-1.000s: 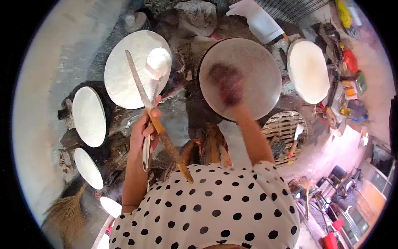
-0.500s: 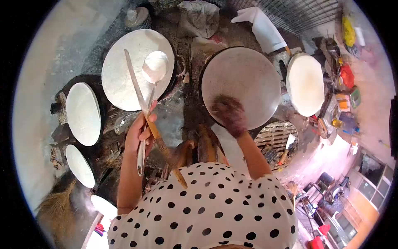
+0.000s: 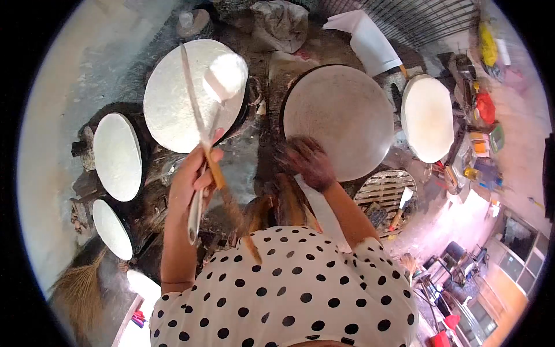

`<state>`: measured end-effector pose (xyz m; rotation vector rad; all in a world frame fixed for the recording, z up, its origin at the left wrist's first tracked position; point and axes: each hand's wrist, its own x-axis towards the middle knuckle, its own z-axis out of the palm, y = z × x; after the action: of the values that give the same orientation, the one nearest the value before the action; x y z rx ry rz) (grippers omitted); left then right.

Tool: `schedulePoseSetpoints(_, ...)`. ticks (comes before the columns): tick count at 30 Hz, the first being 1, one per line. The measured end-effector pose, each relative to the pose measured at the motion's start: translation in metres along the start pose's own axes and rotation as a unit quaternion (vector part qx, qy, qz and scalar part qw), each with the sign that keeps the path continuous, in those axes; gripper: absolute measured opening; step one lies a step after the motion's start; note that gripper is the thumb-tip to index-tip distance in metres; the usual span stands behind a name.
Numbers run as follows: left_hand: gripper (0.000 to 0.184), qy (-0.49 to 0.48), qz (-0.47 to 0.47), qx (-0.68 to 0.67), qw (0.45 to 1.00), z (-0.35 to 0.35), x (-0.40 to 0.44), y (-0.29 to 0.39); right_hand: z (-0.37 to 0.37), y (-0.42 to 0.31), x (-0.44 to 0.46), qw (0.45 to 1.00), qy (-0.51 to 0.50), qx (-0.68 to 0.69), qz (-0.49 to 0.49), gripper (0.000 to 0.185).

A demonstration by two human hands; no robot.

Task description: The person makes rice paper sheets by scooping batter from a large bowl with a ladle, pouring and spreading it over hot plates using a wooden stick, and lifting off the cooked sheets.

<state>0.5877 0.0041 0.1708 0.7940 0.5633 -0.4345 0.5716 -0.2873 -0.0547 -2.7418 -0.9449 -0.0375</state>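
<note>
My left hand (image 3: 196, 176) is closed round a metal ladle and a long flat blade (image 3: 193, 95), which cross in its grip. The ladle's bowl (image 3: 225, 76), filled with white stuff, is above a large round white-covered surface (image 3: 167, 110). The blade's wooden handle (image 3: 231, 211) points towards my spotted top. My right hand (image 3: 312, 165), dark and slightly blurred, is curled at the lower left edge of a round grey griddle (image 3: 341, 115). What it holds is hidden beneath the fingers.
Smaller white rounds (image 3: 118, 156) stand at the left, with a straw broom (image 3: 81, 289) below. Right of the griddle is a pale stack (image 3: 428, 118). A slatted round rack (image 3: 384, 199) bears a white-bladed scraper (image 3: 406, 198). A white cloth (image 3: 367, 43) lies behind.
My right hand has moved from the griddle's middle to its lower left edge. My left hand has shifted slightly left and still holds the ladle and blade.
</note>
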Motion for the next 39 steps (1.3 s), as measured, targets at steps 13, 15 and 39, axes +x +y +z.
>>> schedulePoseSetpoints(13,0.044,0.018,-0.002,0.054,0.998,-0.015,-0.018,-0.015,0.028,0.067,0.05,0.605,0.014,-0.789,0.108,0.039)
schedulePoseSetpoints(15,0.044,-0.019,-0.008,0.067,0.998,-0.008,-0.025,-0.016,0.014,0.036,-0.012,0.95,0.087,-0.269,0.132,0.04)
schedulePoseSetpoints(39,0.022,0.11,0.169,0.021,0.979,-0.098,-0.135,-0.189,-0.13,-0.224,-0.054,0.84,-0.285,0.454,0.08,0.034)
